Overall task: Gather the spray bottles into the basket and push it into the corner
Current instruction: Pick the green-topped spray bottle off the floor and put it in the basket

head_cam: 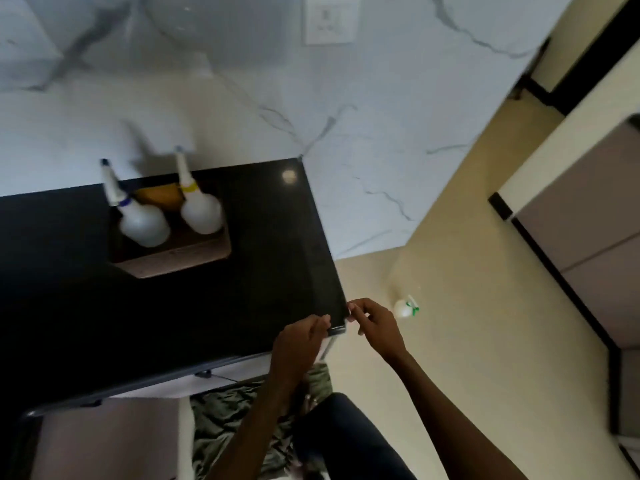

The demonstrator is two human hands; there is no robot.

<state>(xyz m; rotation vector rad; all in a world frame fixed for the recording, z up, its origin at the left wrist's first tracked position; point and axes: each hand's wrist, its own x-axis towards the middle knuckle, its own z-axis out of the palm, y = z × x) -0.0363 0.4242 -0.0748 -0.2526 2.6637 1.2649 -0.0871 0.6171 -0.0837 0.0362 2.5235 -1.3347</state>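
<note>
A wooden basket (180, 256) stands on the black countertop (270, 258) near the marble wall. Two white spray bottles stand in it: one with a blue collar (143, 221) on the left, one with a yellow collar (201, 209) on the right. Something orange (161, 197) lies behind them. A third white spray bottle with a green trigger (405, 308) lies on the beige floor, right of the counter's corner. My left hand (301, 341) and my right hand (375, 325) hover at that corner, fingers loosely curled, nothing in them.
The marble wall (346, 116) rises behind the counter and carries a white socket plate (330, 19). Beige floor (467, 306) stretches to the right toward grey cabinets (588, 220) with black trim. Crumpled green cloth (235, 417) lies below the counter's front edge.
</note>
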